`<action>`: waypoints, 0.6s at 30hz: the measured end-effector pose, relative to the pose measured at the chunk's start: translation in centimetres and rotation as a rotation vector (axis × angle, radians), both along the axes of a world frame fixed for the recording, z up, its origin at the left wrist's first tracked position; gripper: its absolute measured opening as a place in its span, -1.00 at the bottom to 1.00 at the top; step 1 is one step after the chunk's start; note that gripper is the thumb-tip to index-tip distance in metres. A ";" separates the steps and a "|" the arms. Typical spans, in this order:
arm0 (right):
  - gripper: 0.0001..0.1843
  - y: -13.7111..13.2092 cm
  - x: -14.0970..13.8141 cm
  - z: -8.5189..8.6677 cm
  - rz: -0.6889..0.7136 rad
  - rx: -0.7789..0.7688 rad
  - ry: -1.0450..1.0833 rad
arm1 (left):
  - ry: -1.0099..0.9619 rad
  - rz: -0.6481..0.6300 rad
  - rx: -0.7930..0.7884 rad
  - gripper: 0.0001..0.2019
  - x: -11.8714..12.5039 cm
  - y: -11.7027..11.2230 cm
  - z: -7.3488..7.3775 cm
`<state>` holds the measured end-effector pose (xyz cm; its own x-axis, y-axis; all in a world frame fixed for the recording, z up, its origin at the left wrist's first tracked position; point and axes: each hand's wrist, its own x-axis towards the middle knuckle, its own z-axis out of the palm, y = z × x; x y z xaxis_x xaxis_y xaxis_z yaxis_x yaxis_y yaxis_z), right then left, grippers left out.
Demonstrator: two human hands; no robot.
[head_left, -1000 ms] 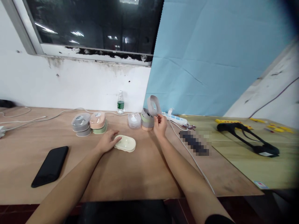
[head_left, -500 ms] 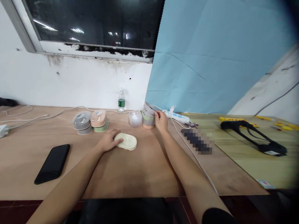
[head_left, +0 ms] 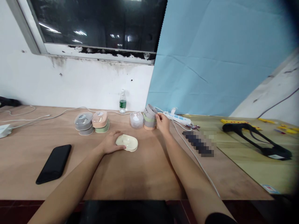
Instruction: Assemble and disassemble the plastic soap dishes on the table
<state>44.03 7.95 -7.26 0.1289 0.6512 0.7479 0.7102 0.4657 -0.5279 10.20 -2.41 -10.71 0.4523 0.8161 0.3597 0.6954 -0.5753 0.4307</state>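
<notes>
My left hand (head_left: 110, 142) grips the left end of a shallow cream oval dish (head_left: 130, 143) lying on the table, thumb at its near rim and fingers behind. My right hand (head_left: 163, 123) is closed, thumb and fingertips pinching the right side of a grey oval ring (head_left: 152, 109). That ring tilts up on top of a stack of grey, green and peach oval rings (head_left: 149, 123). Just left of the stack sit clear plastic lids (head_left: 136, 120), nested together. Farther left are two short piles of lidded oval boxes, grey (head_left: 84, 122) and peach (head_left: 100, 119) over green.
A water bottle (head_left: 122, 101) stands against the wall. A black phone (head_left: 54, 164) lies at the left. Behind my right hand are a power strip (head_left: 178, 118) and white cables. A blurred dark object (head_left: 198, 143) and a black strap frame (head_left: 257, 141) lie to the right.
The top grey ring is tilted more steeply in my right hand's pinch. My left hand keeps its hold on the cream dish. The whole view has shifted slightly.
</notes>
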 end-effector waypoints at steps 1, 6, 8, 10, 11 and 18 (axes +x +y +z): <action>-0.63 0.1 0.1 0.0 0.005 -0.008 0.014 | 0.022 0.008 -0.006 -0.20 -0.1 0.1 -0.3; -0.63 0.3 0.3 -0.1 0.001 -0.011 0.055 | 0.084 0.017 -0.023 -0.04 -0.3 0.4 -1.1; -0.64 0.4 0.4 -0.1 -0.009 -0.001 0.052 | 0.086 0.019 -0.025 -0.02 -0.3 0.4 -1.3; -0.66 0.4 0.3 0.0 -0.018 0.019 0.046 | 0.081 0.020 -0.028 0.00 -0.4 0.5 -1.4; -0.66 0.4 0.3 0.0 -0.022 0.029 0.045 | 0.076 0.020 -0.028 0.00 -0.4 0.5 -1.5; -0.66 0.6 0.3 -0.3 -0.021 0.032 0.046 | 0.133 0.040 -0.048 0.02 -0.2 0.5 -1.3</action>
